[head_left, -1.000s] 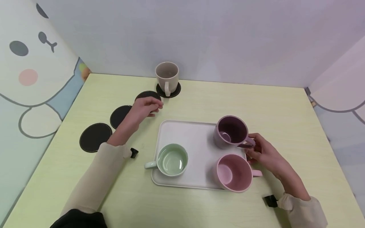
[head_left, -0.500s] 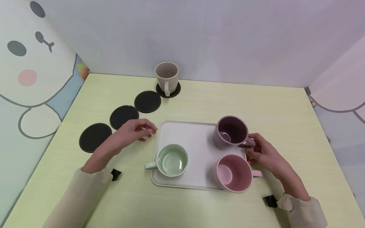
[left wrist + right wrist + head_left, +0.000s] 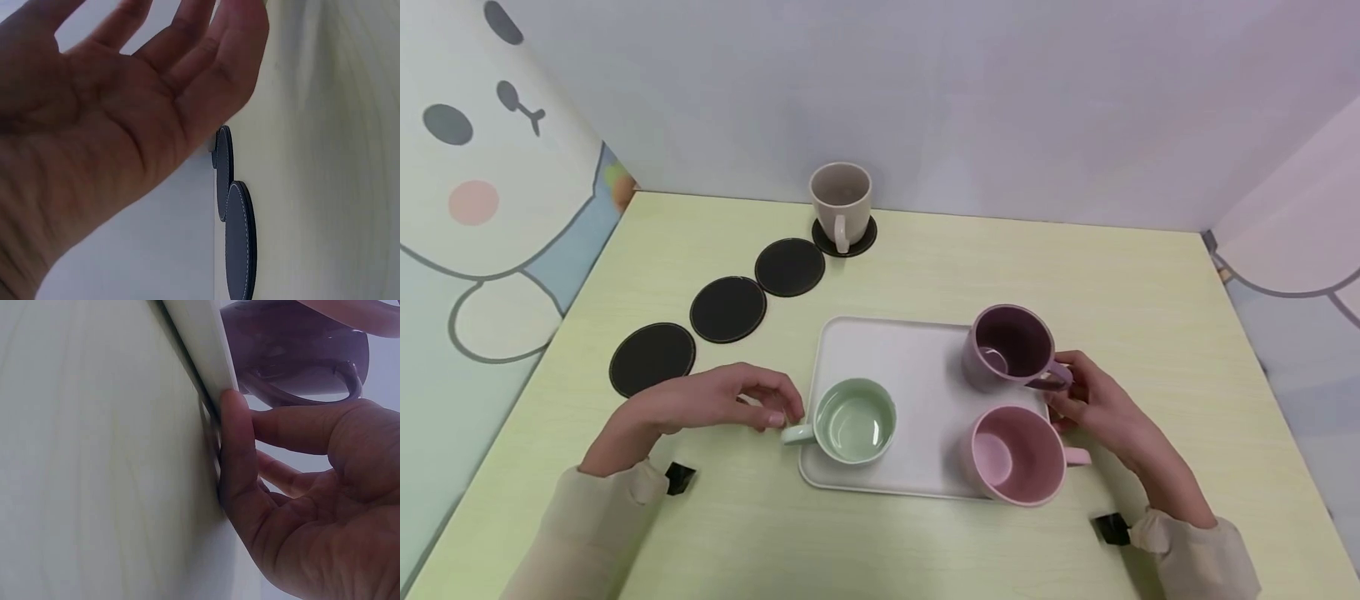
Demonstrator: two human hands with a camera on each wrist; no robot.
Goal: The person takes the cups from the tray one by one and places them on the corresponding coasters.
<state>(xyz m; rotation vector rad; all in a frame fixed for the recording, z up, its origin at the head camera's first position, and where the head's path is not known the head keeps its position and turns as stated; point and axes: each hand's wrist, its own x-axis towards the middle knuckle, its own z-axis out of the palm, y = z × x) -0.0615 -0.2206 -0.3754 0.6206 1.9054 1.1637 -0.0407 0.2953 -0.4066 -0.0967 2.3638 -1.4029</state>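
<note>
My left hand (image 3: 715, 404) reaches loosely curled fingers to the green mug (image 3: 853, 421) handle; my right hand (image 3: 1093, 404) pinches the purple mug (image 3: 1009, 346) handle, steadying it.

Cream sleeves, black wrist units

My left hand (image 3: 715, 404) and right hand (image 3: 1101, 408) are bare. I wear loose cream-coloured sleeves (image 3: 591, 517) gathered at the cuffs, and a small black device (image 3: 679, 478) sits at each wrist.

Green mug (image 3: 854, 421), purple mug (image 3: 1009, 346), pink mug (image 3: 1017, 455), white tray (image 3: 904, 360), black coasters (image 3: 727, 308), yellow-green table (image 3: 925, 267).
</note>
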